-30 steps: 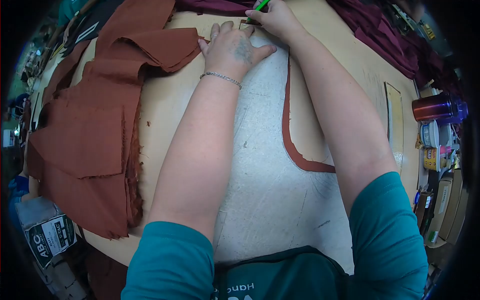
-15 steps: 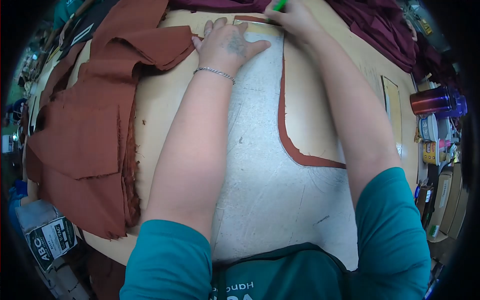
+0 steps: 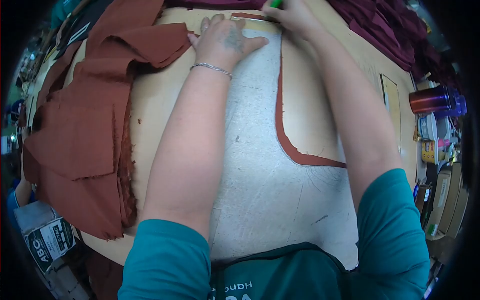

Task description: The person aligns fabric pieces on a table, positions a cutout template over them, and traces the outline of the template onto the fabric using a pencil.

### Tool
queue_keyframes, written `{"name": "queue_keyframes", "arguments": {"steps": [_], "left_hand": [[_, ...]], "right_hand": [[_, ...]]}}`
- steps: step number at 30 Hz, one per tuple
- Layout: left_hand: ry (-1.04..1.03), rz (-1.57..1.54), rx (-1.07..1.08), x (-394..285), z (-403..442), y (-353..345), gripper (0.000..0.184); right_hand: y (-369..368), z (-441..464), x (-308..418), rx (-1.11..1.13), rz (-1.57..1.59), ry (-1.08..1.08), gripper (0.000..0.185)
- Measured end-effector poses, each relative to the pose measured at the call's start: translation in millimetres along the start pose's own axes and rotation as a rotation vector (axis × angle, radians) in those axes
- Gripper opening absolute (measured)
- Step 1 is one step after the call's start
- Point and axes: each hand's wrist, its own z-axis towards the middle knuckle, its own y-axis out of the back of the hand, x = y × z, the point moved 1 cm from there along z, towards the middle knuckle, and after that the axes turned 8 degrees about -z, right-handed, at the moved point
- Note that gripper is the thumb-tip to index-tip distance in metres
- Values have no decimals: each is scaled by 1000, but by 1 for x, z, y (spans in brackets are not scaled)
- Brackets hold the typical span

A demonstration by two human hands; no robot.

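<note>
My left hand (image 3: 223,44) lies open, fingers spread, on the upper end of a large grey pattern template (image 3: 265,200). Rust-brown fabric (image 3: 281,127) lies beneath the template, a strip of it showing along the curved right edge. At the template's top right corner my right hand (image 3: 298,21) is closed around a slim green tool (image 3: 275,4). Its tip is hidden, so I cannot tell whether it is a pen or a cutter.
Layered rust-brown fabric (image 3: 75,135) with frayed edges covers the table's left side. Maroon cloth (image 3: 375,30) lies along the far edge. On the right are a narrow template (image 3: 391,102), a purple-red tumbler (image 3: 431,101) and small tubs (image 3: 427,127). A labelled box (image 3: 47,240) stands lower left.
The view has shifted slightly, so most things sit a little further left and higher. My right hand remains near the template's top corner with the green tool; my left hand still rests flat.
</note>
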Motion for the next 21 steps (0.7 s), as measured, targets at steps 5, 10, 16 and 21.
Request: {"name": "queue_keyframes", "arguments": {"steps": [5, 10, 16, 21], "left_hand": [[-94, 3, -49, 6, 7, -4, 74], [-15, -9, 3, 2, 1, 3, 62], [-309, 116, -57, -13, -6, -9, 40], [-315, -8, 161, -15, -4, -12, 38]], "right_hand": [[-29, 11, 25, -47, -100, 78, 16], [31, -16, -12, -26, -91, -151, 13], [13, -63, -13, -357, 286, -200, 17], [10, -69, -11, -367, -22, -116, 19]]}}
